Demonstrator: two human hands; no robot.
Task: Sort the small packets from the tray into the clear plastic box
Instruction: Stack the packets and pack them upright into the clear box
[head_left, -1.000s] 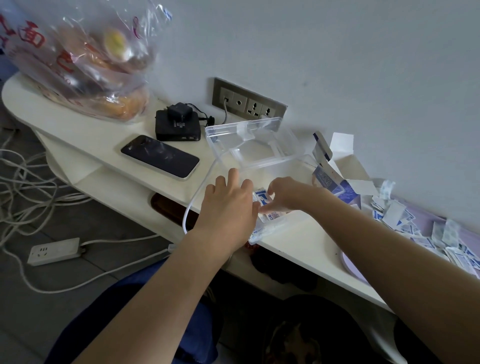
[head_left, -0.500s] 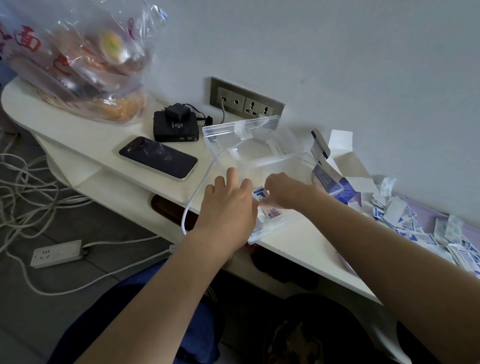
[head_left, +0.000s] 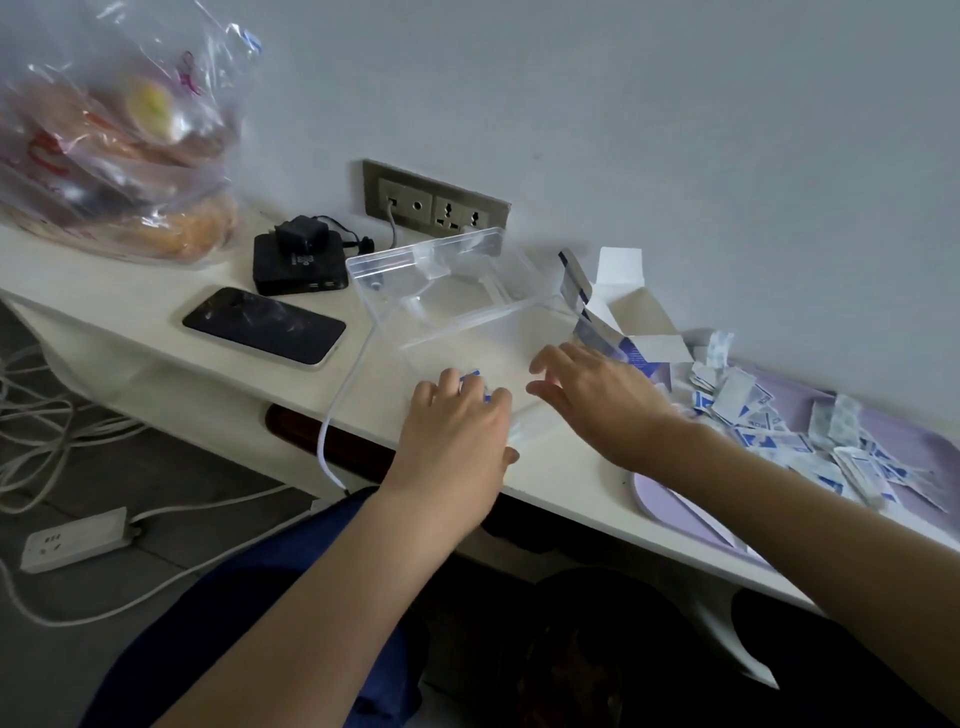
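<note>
Settling packets in the clear box: left hand presses them flat-fingered; right hand, open and empty, should next fetch more from the tray

Your left hand and right hand are bare, as are both forearms to the frame's edge. A dark blue garment with soft folds covers your lap.

No legible text. Red print on plastic bag blurred. Blue print on packets too small to read. White dot logo on black box, no letters readable.
</note>
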